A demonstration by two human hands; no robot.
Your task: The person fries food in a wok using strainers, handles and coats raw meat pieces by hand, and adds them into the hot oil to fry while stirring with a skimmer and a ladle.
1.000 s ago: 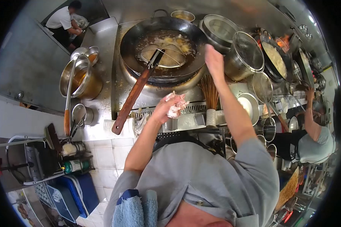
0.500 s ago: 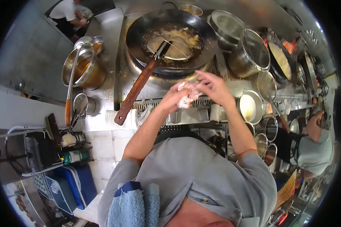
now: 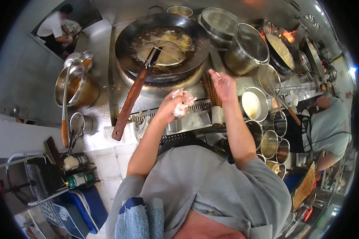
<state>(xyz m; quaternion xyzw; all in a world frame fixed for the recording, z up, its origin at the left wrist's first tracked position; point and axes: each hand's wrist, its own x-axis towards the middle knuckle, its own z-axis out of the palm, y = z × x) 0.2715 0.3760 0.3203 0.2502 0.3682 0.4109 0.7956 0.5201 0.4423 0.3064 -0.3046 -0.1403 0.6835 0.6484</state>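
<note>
Pale, floury raw pieces [image 3: 183, 102] are gripped in my left hand [image 3: 169, 107], in front of the large black wok [image 3: 125, 51]. Hot oil and yellowish frying pieces [image 3: 179, 40] show inside the wok. A wire strainer [image 3: 163, 53] rests in it, its long wooden handle [image 3: 129, 101] reaching over the near rim toward the left. My right hand [image 3: 224, 85] is raised beside the bamboo brush [image 3: 212, 91], fingers partly spread, with nothing seen in it.
Left of the wok stands a steel pot [image 3: 85, 89] with a ladle. At the right are a tall steel pot [image 3: 243, 51], a bowl of white liquid [image 3: 252, 104] and flaming woks. One co-worker [image 3: 329, 123] stands right; another [image 3: 54, 28] is at upper left.
Half a second ago my hands were close together at the pale pieces. Now my right hand is apart from them, while my left still holds them. The view has shifted slightly.
</note>
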